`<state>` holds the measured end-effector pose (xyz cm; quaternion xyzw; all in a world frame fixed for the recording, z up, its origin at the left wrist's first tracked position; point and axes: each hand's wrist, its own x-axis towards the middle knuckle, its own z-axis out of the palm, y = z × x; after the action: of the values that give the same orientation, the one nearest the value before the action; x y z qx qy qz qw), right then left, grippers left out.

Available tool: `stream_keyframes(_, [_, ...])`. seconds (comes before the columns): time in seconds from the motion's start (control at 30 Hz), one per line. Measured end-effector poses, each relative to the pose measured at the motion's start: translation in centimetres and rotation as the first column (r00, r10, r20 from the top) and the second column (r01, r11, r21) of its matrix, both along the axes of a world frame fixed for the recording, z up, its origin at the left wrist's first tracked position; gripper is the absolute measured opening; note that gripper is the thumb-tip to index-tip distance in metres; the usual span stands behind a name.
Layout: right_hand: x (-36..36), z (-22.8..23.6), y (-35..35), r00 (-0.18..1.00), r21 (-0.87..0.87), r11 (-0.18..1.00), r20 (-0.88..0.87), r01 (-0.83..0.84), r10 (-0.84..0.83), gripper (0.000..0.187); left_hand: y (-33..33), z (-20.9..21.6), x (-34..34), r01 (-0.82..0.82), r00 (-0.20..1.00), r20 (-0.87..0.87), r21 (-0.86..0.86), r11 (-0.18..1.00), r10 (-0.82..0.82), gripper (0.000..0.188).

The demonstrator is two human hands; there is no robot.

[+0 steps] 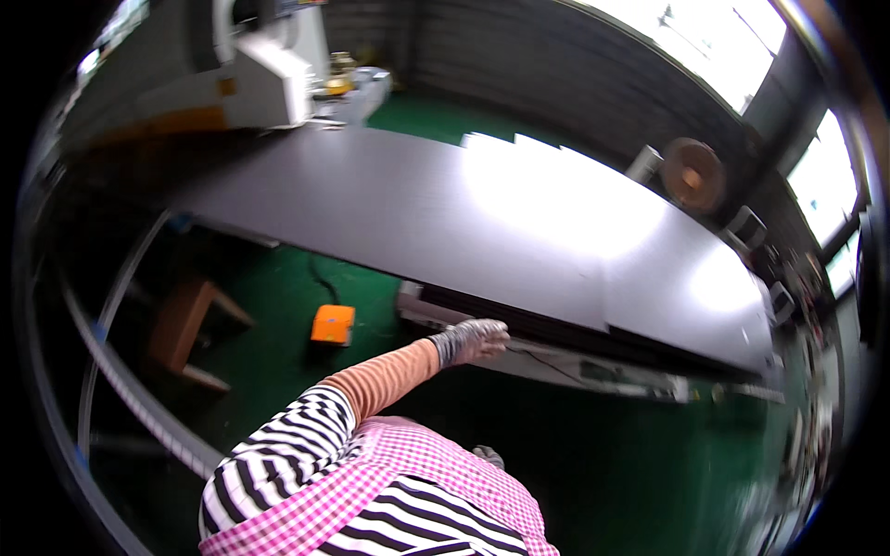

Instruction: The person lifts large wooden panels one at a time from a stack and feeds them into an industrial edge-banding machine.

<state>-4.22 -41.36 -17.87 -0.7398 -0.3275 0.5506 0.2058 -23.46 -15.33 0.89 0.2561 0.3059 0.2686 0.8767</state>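
We hold our gloved left hand (478,342) with its fingers loosely stretched out, just beside the near edge of the large dark sheet (399,218), which spreads ahead of it and to both sides; we cannot tell whether they touch. Our right hand (489,456), nearer our body than the left, is mostly hidden behind the checked apron (445,454), so we cannot tell its state. To the left hand's left, an orange box (333,324) sits on the green floor (278,315).
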Motion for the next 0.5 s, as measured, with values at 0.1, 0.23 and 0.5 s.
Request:
stream_keyframes(0.1, [1.7, -1.8, 2.3, 0.988, 0.230, 0.967, -0.131, 0.107, -0.078, 0.029, -2.0, 0.0, -3.9, -0.075, 0.988, -0.122, 0.122, 0.990, 0.090, 0.038])
stream_keyframes(0.23, [-1.3, 9.0, 8.2, 0.934, 0.153, 0.981, -0.351, 0.122, -0.062, 0.034, -5.7, 0.7, -15.6, -0.354, 0.834, -0.260, 0.424, 0.834, 0.486, 0.040])
stream_keyframes(0.5, [-7.8, 17.9, 16.2, 0.793, 0.180, 0.981, -0.585, -0.079, 0.171, 0.063, -10.3, 3.4, -36.8, -0.704, 0.107, -0.277, 0.657, 0.270, 0.955, 0.030])
